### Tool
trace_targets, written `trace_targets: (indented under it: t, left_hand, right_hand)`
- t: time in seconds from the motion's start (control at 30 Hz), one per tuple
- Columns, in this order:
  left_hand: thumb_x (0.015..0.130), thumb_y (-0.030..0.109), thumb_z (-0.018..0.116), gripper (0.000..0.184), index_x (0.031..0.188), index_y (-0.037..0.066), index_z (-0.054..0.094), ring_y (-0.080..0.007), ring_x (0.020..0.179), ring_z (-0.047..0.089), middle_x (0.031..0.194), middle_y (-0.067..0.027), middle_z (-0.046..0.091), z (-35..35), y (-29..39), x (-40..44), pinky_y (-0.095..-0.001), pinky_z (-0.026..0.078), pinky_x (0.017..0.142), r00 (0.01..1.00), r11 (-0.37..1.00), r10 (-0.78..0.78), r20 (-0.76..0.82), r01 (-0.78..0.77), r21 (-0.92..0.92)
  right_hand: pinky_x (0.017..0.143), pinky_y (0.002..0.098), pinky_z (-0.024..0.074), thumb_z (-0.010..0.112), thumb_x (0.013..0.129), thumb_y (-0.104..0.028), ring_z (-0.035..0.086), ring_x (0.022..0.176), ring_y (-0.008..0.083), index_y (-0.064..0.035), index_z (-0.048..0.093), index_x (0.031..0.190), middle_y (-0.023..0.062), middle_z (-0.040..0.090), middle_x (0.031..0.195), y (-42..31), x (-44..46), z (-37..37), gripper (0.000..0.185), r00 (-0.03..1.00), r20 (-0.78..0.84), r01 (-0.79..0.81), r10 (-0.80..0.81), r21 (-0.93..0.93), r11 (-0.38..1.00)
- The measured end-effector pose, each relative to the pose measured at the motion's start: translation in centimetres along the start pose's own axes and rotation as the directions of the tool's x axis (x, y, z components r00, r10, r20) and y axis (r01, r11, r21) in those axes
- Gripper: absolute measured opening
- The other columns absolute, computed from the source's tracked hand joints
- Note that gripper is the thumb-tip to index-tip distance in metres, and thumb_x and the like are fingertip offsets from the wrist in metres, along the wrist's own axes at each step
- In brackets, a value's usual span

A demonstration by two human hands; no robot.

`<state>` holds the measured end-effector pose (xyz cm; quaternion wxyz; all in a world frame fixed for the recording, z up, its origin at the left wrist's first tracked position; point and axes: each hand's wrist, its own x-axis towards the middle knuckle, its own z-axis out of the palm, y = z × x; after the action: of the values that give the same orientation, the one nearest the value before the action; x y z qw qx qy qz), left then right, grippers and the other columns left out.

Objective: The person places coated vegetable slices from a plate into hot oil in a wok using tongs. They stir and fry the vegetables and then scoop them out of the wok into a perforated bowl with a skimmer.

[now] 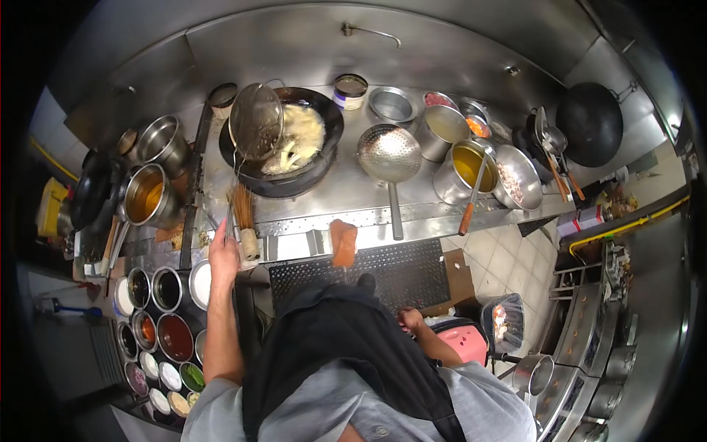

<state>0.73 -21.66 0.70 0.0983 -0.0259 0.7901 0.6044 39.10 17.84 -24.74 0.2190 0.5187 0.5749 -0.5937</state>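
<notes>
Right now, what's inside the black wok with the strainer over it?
The wok holds pale pieces of food amid yellowish froth. The strainer, its handle in your left hand, covers the left part; I can't make out what lies beneath it.

The backsplash (449, 48) is smooth, softly reflective metal; the perforated skimmer (389, 152) is metal with a brighter shine. The strainer (255, 121) is fine metal mesh, the wok (334, 121) dark metal, glossy inside. The brush (243, 206) has coarse, woody bristles. The apron (335, 353) is matt cloth, the orange rag (343, 243) limp fabric, the bin liner (515, 331) glossy plastic.
</notes>
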Motion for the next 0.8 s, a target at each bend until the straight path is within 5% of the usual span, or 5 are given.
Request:
trace_targets:
  t: [0.27, 0.4, 0.53, 0.63, 0.8]
  left_hand:
    - [0.088, 0.005, 0.047, 0.05, 0.138, 0.004, 0.048, -0.0336, 0.097, 0.064, 0.107, -0.0234, 0.066, -2.1, -2.3, 7.5, -0.0404, 0.047, 0.087, 0.774, 0.728, 0.609, -0.174, -0.457, 0.511]
    - [0.086, 0.004, 0.048, 0.051, 0.137, 0.003, 0.048, -0.0405, 0.107, 0.06, 0.117, -0.0273, 0.061, -1.5, 0.4, 7.9, -0.0407, 0.046, 0.093, 0.919, 0.838, 0.34, -0.201, -0.2, 0.507]
    - [0.084, 0.005, 0.049, 0.056, 0.14, 0.004, 0.044, -0.037, 0.086, 0.065, 0.109, -0.0231, 0.065, -0.2, -6.4, 13.3, -0.042, 0.053, 0.077, 0.846, 0.701, 0.517, -0.131, -0.33, 0.632]
    - [0.084, 0.005, 0.048, 0.058, 0.142, 0.006, 0.042, -0.0258, 0.06, 0.06, 0.097, -0.0152, 0.065, 2.6, -2.0, 11.7, -0.0392, 0.053, 0.054, 0.995, 0.992, -0.095, -0.04, 0.098, 0.085]
    - [0.093, 0.009, 0.046, 0.065, 0.152, 0.015, 0.022, -0.0059, 0.047, 0.036, 0.069, 0.0038, 0.048, 5.0, -1.6, 13.3, -0.0253, 0.038, 0.041, 0.954, 0.938, -0.223, 0.201, 0.267, -0.223]
  right_hand:
    - [0.063, 0.0284, 0.0481, 0.056, 0.089, -0.019, 0.06, 0.071, 0.0141, -0.0008, 0.063, 0.117, 0.0067, 0.067, 0.086, -0.3, -1.8, 0.2, 0.034, 0.999, -0.025, 0.025, -0.026, -0.033, 0.999]
    - [0.079, 0.0329, 0.0508, 0.059, 0.086, -0.021, 0.065, 0.09, 0.0233, -0.0033, 0.067, 0.111, 0.0123, 0.068, 0.101, 1.1, -0.7, 0.3, 0.032, 0.994, -0.108, -0.023, 0.026, 0.037, 0.999]
    - [0.077, 0.0371, 0.0501, 0.058, 0.082, -0.023, 0.062, 0.09, 0.0268, -0.0082, 0.067, 0.106, 0.0111, 0.065, 0.1, 2.7, 0.8, -0.8, 0.03, 0.982, 0.041, 0.188, -0.185, -0.322, 0.928]
    - [0.058, 0.0339, 0.0484, 0.052, 0.087, -0.015, 0.058, 0.068, 0.0144, -0.0124, 0.06, 0.112, 0.0013, 0.061, 0.08, 3.8, 2.2, -1.4, 0.027, 0.965, 0.136, 0.261, -0.226, -0.359, 0.896]
    - [0.056, 0.0329, 0.048, 0.051, 0.085, -0.015, 0.057, 0.067, 0.0145, -0.0125, 0.063, 0.104, 0.0013, 0.06, 0.079, 4.6, 3.1, -1.3, 0.022, 0.955, 0.094, 0.295, -0.28, -0.272, 0.916]
